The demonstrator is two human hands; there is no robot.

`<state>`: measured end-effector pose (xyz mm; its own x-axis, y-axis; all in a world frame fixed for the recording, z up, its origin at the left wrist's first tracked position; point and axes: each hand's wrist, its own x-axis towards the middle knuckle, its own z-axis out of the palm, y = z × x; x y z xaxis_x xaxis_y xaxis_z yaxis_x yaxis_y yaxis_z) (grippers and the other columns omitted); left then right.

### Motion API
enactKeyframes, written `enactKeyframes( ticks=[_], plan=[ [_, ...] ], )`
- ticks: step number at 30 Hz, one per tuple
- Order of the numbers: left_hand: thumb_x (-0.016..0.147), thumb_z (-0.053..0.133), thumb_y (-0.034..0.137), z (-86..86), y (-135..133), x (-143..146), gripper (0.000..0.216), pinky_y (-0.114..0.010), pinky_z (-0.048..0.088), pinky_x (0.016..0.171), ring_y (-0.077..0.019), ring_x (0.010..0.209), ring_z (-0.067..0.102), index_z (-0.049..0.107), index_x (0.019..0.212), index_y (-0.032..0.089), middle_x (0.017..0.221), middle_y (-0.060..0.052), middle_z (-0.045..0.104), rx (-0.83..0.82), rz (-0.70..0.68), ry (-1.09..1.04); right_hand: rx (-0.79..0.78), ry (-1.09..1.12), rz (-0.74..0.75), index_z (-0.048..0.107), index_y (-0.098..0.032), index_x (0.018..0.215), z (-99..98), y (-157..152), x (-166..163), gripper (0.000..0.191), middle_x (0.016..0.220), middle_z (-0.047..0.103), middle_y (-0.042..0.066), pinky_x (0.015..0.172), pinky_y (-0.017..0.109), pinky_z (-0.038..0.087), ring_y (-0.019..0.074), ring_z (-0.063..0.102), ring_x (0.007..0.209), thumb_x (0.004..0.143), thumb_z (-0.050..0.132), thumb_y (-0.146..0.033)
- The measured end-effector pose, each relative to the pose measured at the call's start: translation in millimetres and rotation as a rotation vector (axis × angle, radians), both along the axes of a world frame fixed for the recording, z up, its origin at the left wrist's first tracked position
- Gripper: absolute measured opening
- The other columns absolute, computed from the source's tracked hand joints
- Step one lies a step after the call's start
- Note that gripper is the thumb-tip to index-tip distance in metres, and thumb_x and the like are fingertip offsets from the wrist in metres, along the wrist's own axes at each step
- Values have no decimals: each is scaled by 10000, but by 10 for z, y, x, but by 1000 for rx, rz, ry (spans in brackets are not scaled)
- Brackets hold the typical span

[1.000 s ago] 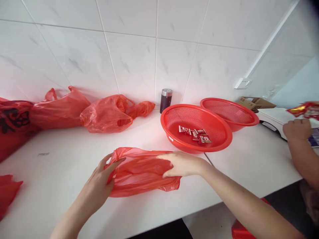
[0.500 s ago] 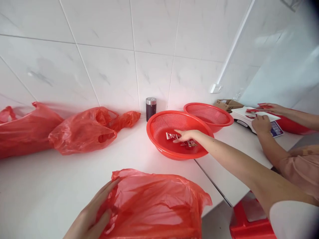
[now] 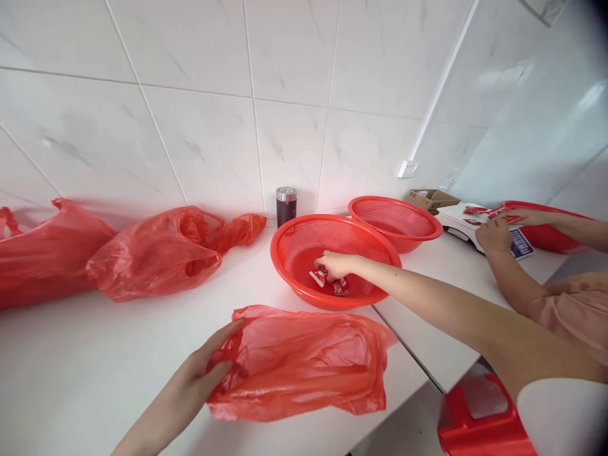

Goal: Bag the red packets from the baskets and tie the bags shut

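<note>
My left hand (image 3: 204,364) grips the left edge of a red plastic bag (image 3: 304,373), its fingers inside the mouth and the thumb outside. The bag lies spread toward the table's front edge. My right hand (image 3: 336,264) is down inside a red perforated basket (image 3: 289,278), its fingers closed on a small red-and-white packet (image 3: 320,275). Another small packet (image 3: 341,287) lies on the basket's floor just below that hand.
Knotted red bags (image 3: 156,253) sit along the wall at left. Behind the basket stand a dark tumbler (image 3: 286,208) and a second red basket (image 3: 396,218). At right, a co-worker's hands (image 3: 494,234) handle packets over a white scale (image 3: 458,221). A red stool (image 3: 484,418) stands below.
My right hand has closed on a packet in the basket, its fingers stretched out before. My left hand and the bag have shifted up and right in view.
</note>
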<state>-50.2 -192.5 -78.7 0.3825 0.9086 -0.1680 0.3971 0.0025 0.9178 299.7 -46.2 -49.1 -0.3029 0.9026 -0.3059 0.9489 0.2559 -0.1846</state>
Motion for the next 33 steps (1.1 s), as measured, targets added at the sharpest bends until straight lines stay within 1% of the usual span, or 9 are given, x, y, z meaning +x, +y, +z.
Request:
enactKeyframes(
  ticks=[7, 11, 16, 20, 24, 26, 28, 31, 33],
  plan=[
    [860, 527, 321, -39, -100, 84, 657, -425, 463, 1005, -280, 1166, 591, 325, 1483, 273, 1365, -72, 575, -30, 103, -122, 186, 318, 33, 521, -215, 1038, 682, -174, -141, 281, 978, 612, 2, 678, 211, 429, 135, 572, 841, 785, 634, -266],
    [845, 528, 269, -40, -111, 133, 685, -396, 493, 965, -274, 1176, 584, 300, 1491, 287, 1437, -81, 500, 16, 106, -105, 16, 656, 244, 519, -233, 1110, 933, -685, -623, 412, 937, 605, -16, 679, 214, 447, 124, 575, 796, 738, 694, -259],
    [822, 514, 200, -42, -141, 120, 724, -425, 460, 1012, -276, 1241, 535, 274, 1501, 280, 1447, -69, 489, 42, 87, -79, -269, 336, 555, 612, -235, 1059, 558, -1046, -1118, 382, 977, 573, 14, 638, 221, 434, 138, 551, 807, 690, 697, -190],
    [815, 527, 191, -17, -169, 122, 724, -448, 447, 1029, -291, 1291, 489, 297, 1492, 304, 1478, -52, 454, 74, 42, -69, -79, 122, 543, 631, -241, 1111, 147, -1026, -1170, 403, 1052, 580, 59, 624, 256, 413, 173, 565, 839, 743, 568, -90],
    [844, 551, 259, -28, -165, 100, 692, -447, 410, 1064, -300, 1360, 401, 305, 1488, 324, 1533, -45, 366, 154, 57, -56, -33, 212, 625, 616, -285, 1169, 235, -1021, -1065, 394, 1205, 575, 47, 753, 298, 430, 217, 556, 1027, 789, 614, -183],
    [857, 535, 278, -39, -159, 79, 698, -453, 411, 1061, -310, 1369, 385, 270, 1501, 329, 1548, -48, 335, 162, 71, -53, -48, 394, 584, 610, -297, 1153, 414, -963, -967, 307, 1193, 598, 13, 785, 282, 440, 181, 571, 1012, 846, 593, -287],
    [867, 517, 288, -40, -158, 68, 702, -451, 406, 1065, -309, 1376, 373, 239, 1511, 321, 1554, -57, 320, 159, 71, -61, 90, 485, 409, 600, -270, 1112, 561, -825, -817, 229, 1133, 628, 7, 810, 276, 441, 159, 585, 976, 910, 504, -322],
    [888, 485, 285, -22, -169, 80, 657, -442, 394, 1075, -291, 1365, 391, 259, 1505, 306, 1541, -69, 341, 142, 40, -69, 231, 254, 106, 550, -237, 1143, 568, -559, -501, 255, 1131, 620, 51, 846, 305, 424, 192, 575, 1012, 927, 459, -337],
    [896, 492, 300, -12, -175, 98, 611, -420, 397, 1075, -280, 1357, 402, 313, 1481, 308, 1533, -65, 353, 149, 31, -69, 128, 25, -4, 554, -223, 1157, 430, -437, -275, 338, 1141, 607, 96, 785, 322, 431, 236, 587, 977, 842, 583, -342]
  ],
)
